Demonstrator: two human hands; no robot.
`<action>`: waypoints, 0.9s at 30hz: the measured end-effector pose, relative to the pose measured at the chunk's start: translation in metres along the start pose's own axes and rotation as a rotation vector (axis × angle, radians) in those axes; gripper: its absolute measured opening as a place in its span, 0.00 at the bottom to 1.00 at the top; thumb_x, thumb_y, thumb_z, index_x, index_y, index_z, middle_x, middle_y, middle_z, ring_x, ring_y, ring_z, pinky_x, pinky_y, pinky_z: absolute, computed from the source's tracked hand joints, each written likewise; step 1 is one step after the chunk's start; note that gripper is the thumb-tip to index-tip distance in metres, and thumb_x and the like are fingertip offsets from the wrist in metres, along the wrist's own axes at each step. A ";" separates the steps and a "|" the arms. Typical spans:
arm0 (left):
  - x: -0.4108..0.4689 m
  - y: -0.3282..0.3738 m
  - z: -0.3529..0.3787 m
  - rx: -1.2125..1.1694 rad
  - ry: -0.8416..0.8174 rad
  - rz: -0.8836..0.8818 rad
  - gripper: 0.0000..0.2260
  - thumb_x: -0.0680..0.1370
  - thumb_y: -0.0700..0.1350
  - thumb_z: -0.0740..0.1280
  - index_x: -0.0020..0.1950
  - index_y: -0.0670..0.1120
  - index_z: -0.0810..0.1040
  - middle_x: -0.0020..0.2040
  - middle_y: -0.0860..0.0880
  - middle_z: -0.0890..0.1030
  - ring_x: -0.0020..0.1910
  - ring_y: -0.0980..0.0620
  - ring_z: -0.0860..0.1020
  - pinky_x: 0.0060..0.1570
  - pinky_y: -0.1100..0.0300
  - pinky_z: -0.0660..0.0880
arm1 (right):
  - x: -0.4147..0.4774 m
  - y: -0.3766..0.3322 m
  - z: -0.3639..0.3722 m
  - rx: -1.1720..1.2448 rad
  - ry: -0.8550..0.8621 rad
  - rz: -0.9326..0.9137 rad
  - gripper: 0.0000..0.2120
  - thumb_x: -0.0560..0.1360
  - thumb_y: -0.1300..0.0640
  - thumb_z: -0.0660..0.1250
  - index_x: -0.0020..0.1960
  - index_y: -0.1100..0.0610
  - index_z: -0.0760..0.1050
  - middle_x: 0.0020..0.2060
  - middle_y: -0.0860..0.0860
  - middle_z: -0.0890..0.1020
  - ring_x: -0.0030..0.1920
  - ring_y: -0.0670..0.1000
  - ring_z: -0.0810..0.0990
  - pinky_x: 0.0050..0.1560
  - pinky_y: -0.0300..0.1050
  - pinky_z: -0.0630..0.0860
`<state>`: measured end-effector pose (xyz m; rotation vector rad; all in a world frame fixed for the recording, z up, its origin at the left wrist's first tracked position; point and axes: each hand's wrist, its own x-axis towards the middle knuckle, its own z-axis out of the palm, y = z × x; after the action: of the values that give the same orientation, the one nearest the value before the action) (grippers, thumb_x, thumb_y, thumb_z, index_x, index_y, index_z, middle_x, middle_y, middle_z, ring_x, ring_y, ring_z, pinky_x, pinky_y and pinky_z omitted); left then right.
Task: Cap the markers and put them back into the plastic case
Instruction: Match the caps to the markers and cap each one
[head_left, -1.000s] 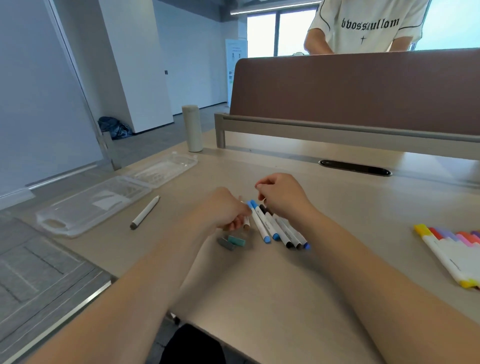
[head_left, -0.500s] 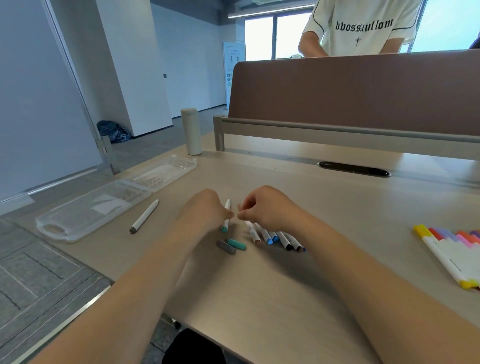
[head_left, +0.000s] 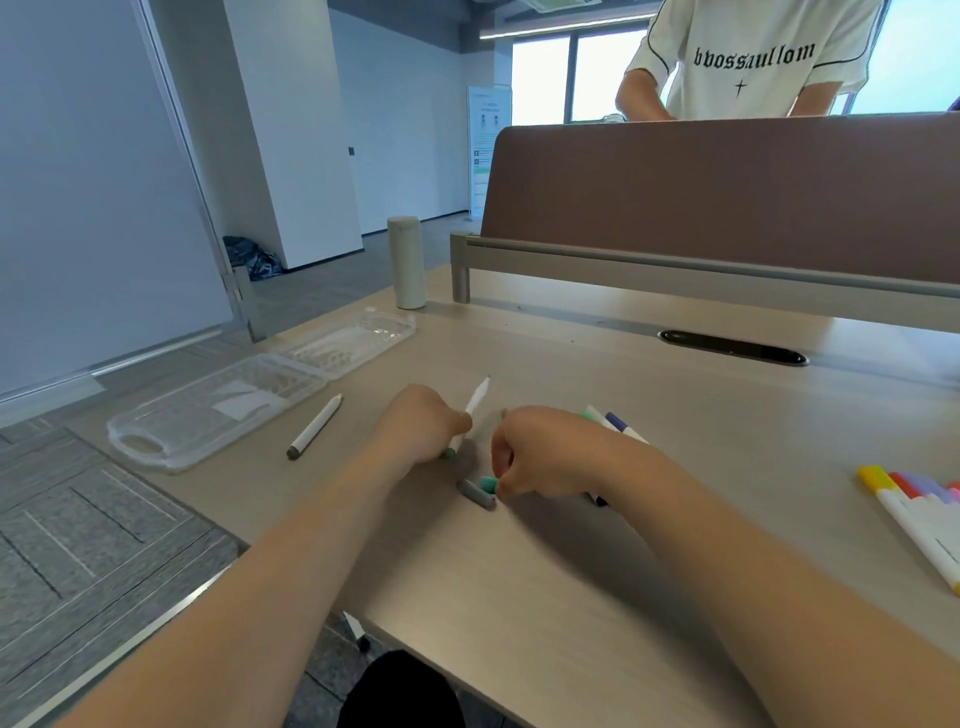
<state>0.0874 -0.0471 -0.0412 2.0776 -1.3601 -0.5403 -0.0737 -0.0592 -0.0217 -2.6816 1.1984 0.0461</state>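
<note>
1. A pale wooden desk (head_left: 571, 561) in an open office is recorded. It is backed by a brown partition (head_left: 727, 197), and a second person (head_left: 748, 62) stands beyond it.
2. The left hand (head_left: 415, 428) is closed round a white marker (head_left: 475, 402). The teal end of this marker is set down against the desk just below the fingers. Its long axis is tilted, rising up and away from the hand.
3. The right hand (head_left: 545, 454) is held with its fingers curled, lower than the left hand and just to that hand's right. Its fingertips are met by a teal cap (head_left: 487, 483). A firm pinch cannot be confirmed.
4. A grey cap (head_left: 477, 493) is noted on the desk, touching the teal cap on its near side.
5. The deciding relation is judged to be cap to marker end. The teal cap lies below and to the right of the held marker's lower end, near it, and is nearer the right hand.
6. The plastic case (head_left: 218, 410) is found open and well apart from the left hand on its outer side. One capped marker (head_left: 315, 427) lies between the two.
7. Further markers (head_left: 615, 423) are largely hidden behind the right hand, so their count and capping cannot be made out. A coloured set (head_left: 914, 512) beyond the right forearm is cut off by the frame edge.
</note>
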 end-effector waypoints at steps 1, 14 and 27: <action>-0.002 -0.002 -0.004 -0.079 -0.016 -0.007 0.11 0.73 0.46 0.69 0.38 0.39 0.81 0.28 0.45 0.76 0.28 0.47 0.71 0.33 0.59 0.67 | 0.000 0.001 -0.001 0.009 0.019 0.012 0.09 0.73 0.50 0.70 0.46 0.56 0.82 0.43 0.54 0.83 0.43 0.56 0.82 0.45 0.48 0.80; -0.020 -0.007 -0.015 -0.378 -0.284 0.128 0.05 0.77 0.42 0.69 0.47 0.44 0.85 0.34 0.51 0.82 0.30 0.56 0.69 0.28 0.65 0.66 | 0.005 0.052 -0.018 1.068 0.512 0.403 0.04 0.79 0.59 0.67 0.50 0.58 0.80 0.41 0.54 0.83 0.38 0.48 0.78 0.39 0.41 0.78; -0.016 -0.009 -0.009 -0.325 -0.277 0.133 0.04 0.75 0.44 0.71 0.46 0.47 0.85 0.35 0.51 0.83 0.32 0.55 0.70 0.30 0.64 0.67 | 0.009 0.052 -0.017 1.102 0.537 0.371 0.06 0.80 0.61 0.65 0.51 0.58 0.82 0.40 0.54 0.81 0.37 0.48 0.76 0.37 0.38 0.77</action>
<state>0.0929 -0.0271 -0.0403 1.6838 -1.4399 -0.9500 -0.1071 -0.1030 -0.0154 -1.5108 1.2800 -1.0062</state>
